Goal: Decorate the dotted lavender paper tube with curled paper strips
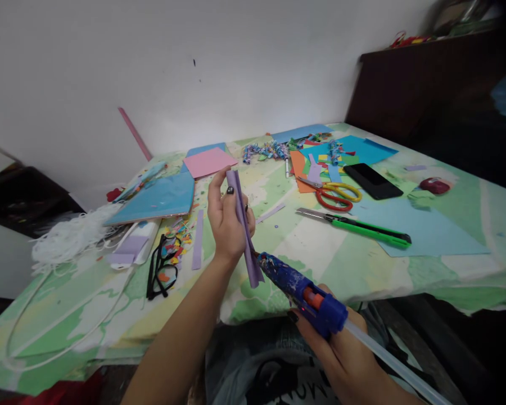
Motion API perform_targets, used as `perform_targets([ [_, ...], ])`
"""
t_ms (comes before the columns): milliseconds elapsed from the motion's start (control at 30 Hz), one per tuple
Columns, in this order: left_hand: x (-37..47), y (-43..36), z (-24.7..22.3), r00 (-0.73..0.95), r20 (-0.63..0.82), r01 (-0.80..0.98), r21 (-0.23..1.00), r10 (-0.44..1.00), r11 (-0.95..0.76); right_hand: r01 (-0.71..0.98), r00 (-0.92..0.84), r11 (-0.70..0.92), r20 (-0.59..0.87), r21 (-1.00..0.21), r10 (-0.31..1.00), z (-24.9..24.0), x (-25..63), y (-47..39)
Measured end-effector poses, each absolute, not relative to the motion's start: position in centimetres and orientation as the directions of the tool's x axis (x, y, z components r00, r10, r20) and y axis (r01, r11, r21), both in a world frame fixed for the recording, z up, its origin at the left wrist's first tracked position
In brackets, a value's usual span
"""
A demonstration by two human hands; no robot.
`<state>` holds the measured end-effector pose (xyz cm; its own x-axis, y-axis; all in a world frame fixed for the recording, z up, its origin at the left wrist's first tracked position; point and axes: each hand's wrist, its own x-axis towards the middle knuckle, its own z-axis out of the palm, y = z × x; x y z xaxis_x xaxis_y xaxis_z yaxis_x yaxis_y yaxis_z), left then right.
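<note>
The long purple strip of thin paper or card, curled or folded lengthwise (249, 259), stood tilted in mid-air above the front of the cloth-covered bench (287, 242), upper end toward eleven o'clock. It was probably very light, fairly stiff along its length but easily crushed across its hollow, and not slippery; a soft grip around its upper half, clear of the seam and any hot glue, seemed the safest hold. The left hand (227, 222) did much that, thumb and fingers closed lightly around it. At its four o'clock, the right hand (341, 351) was wrapped around a paint-smeared blue plastic glue gun (289, 278), a long translucent glue stick (388, 354) trailing from its back; the nozzle met or nearly met the strip's edge, though contact could not be told. Farther out lay a green-handled steel cutter (354, 225) at three o'clock, red-and-yellow-handled metal scissors (335, 197) at two, a pink paper sheet (211, 162) at eleven, and black-framed glasses (162, 267) near nine.
</note>
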<state>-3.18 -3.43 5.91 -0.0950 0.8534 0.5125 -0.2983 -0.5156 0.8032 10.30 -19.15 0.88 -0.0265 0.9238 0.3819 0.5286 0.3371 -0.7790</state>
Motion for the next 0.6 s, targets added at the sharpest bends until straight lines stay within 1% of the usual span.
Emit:
perform_targets([
  [133,-3.29,-3.22,5.85,-0.114,0.507,-0.285,0.807,0.854,-0.517,0.563,-0.013,0.338,0.4,-0.754,0.916,1.26,10.18,-19.44],
  [267,-3.26,-3.19,6.02,-0.153,0.464,-0.311,0.816,0.873,-0.488,0.587,-0.007,0.341,0.417,-0.734,0.909,1.24,10.12,-19.64],
  [500,-3.34,-3.29,6.51,-0.219,0.417,-0.357,0.807,0.882,-0.47,0.576,-0.005,0.333,0.404,-0.746,0.915,0.76,10.19,-19.98],
  [600,-3.43,-3.27,6.67,-0.245,0.408,-0.373,0.798,0.88,-0.474,0.6,0.029,0.328,0.43,-0.73,0.902,1.25,10.14,-20.15],
])
